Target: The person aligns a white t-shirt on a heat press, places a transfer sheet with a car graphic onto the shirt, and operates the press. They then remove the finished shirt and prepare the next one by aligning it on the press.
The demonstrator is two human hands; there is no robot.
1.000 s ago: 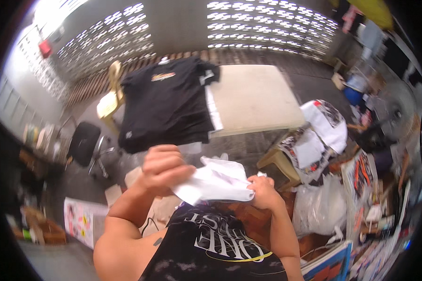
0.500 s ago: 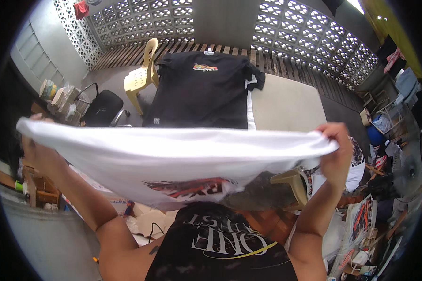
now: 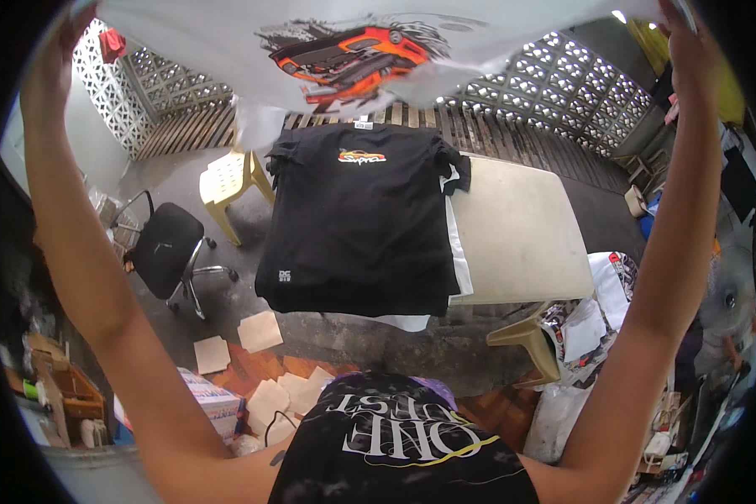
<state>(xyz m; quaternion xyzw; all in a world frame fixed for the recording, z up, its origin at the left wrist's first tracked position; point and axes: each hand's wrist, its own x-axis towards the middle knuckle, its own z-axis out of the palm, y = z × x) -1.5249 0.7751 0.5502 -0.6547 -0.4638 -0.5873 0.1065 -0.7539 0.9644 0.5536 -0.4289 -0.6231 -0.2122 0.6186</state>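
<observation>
Raised high in front of me, a white T-shirt (image 3: 496, 34) stretches across the top of the view, with an orange and black car print on it. My left hand (image 3: 61, 55) grips one end of it near the upper left rim. At the upper right, my right hand (image 3: 687, 38) is closed on the other end. Both hands are partly cut off by the picture's edge. Below the raised shirt, a stack of black T-shirts (image 3: 361, 227) lies flat on a pale table (image 3: 525, 235); a white cloth edge shows under the stack.
A cream plastic chair (image 3: 227, 181) and a black office chair (image 3: 172, 244) stand left of the table. Another cream chair (image 3: 525, 344) is at its near right, beside a pile of printed cloth (image 3: 609, 290). Cardboard pieces (image 3: 260, 330) lie on the floor. A fan (image 3: 728, 298) stands right.
Both my hands have gone up and forward with the white T-shirt, from chest level to the top of the view. The black stack's near edge and the floor now show below it.
</observation>
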